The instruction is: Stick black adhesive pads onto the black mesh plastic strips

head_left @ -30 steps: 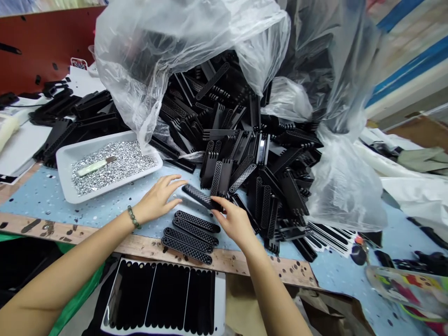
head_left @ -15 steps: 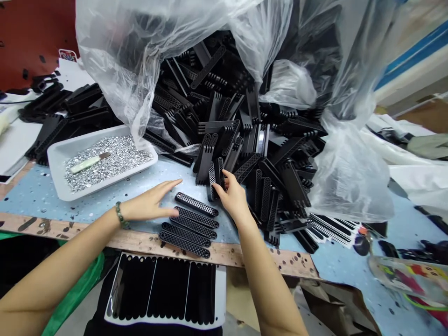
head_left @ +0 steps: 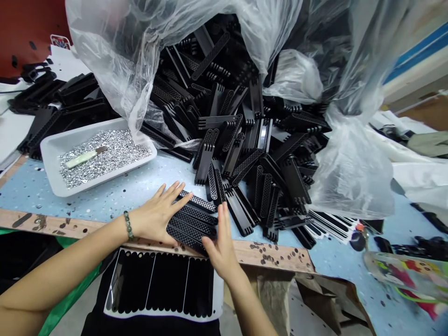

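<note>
Black perforated plastic strips are pressed flat under the spread left hand, with the open right hand just beside their ends; they seem light and stiff, best taken by the long edges.

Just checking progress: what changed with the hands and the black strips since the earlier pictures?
The right hand left the loose pile of black pieces, let go of a strip there, and came down to the right ends of the black perforated strips. The left hand moved against their left ends, bunching the strips together between both hands. The tray of silver pieces and the pile stayed put.
</note>
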`<state>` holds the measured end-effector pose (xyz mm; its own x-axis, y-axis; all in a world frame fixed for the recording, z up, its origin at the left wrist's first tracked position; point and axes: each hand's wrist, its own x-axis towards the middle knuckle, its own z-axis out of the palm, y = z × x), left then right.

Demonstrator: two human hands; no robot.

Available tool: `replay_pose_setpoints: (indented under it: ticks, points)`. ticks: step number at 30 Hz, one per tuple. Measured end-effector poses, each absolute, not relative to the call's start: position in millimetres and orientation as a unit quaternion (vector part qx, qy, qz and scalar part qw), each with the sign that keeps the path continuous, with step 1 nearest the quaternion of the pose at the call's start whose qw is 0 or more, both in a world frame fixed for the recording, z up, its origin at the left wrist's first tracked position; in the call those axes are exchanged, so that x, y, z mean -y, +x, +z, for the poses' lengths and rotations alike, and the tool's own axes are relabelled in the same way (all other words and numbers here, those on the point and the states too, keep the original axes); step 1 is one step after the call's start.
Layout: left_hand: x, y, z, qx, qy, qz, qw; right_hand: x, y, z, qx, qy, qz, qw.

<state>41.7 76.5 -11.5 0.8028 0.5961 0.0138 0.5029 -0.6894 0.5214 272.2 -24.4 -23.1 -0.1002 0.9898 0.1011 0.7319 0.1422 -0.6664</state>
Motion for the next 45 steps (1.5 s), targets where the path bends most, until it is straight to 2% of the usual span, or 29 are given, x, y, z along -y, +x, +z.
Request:
replay_pose_setpoints:
  ticks: [3,9,12,16,20,26,29,33,36,41,43,45]
  points:
    - [-72.8,41.7,-8.0,-0.323,0.909,0.101,0.244,23.0,249.0,-33.8,0.704,-0.61,0.241,0.274]
    - [-53.6,19.8,-4.1,-0.402,0.874,0.137,0.237,-17.4,227.4,-29.7,0.768,-0.517,0.218,0.309]
    - [-49.1,12.6,-7.0,-0.422,0.863,0.146,0.236,-28.5,223.6,-30.1,0.752,-0.551,0.199,0.304]
    - [-50.3,9.8,-12.4,-0.413,0.862,0.182,0.231,-26.0,218.4,-36.2,0.739,-0.56,0.241,0.287]
    - [-55.0,9.0,-14.9,-0.396,0.86,0.219,0.237,-22.9,216.5,-36.4,0.739,-0.55,0.234,0.312]
    - [-56.0,4.3,-11.8,-0.383,0.877,0.178,0.23,-63.0,240.2,-11.2,0.728,-0.55,0.226,0.341]
    - [-65.8,-8.6,4.6,-0.403,0.877,0.183,0.185,-102.3,243.1,3.0,0.775,-0.507,0.251,0.281]
    - [-105.3,-44.7,37.0,-0.567,0.781,0.242,0.097,-146.3,220.9,4.2,0.856,-0.416,0.288,0.11]
    - [-140.9,-72.2,47.2,-0.636,0.758,0.125,0.072,-163.5,201.0,-5.6,0.87,-0.386,0.3,0.056]
    - [-171.0,-89.2,38.9,-0.615,0.781,0.047,0.098,-164.2,201.8,-8.7,0.871,-0.389,0.29,0.069]
    - [-172.1,-89.6,36.5,-0.617,0.78,0.046,0.099,-153.5,215.1,-2.2,0.866,-0.403,0.276,0.106]
    - [-170.1,-90.3,35.5,-0.621,0.776,0.054,0.096,-136.2,231.7,4.1,0.85,-0.424,0.258,0.177]
